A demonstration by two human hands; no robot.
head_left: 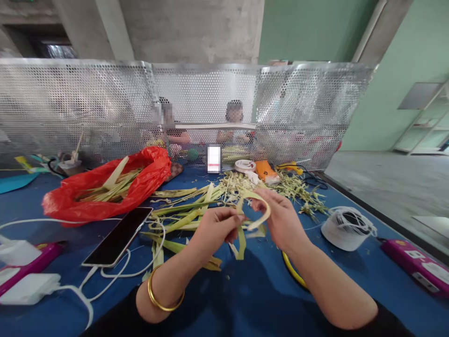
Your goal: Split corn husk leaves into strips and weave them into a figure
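Fingers of the left hand point(221, 223) and right hand point(281, 216) pinch a looped pale leaf strip point(266, 213) above the blue tabletop point(228, 299), well in from its right edge. I judge it light, bendy and easily split, best held flat near the ends.

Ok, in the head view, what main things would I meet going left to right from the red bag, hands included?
Red plastic bag → left hand → curled pale leaf strip → right hand → white container of cord → purple power strip at the right edge.
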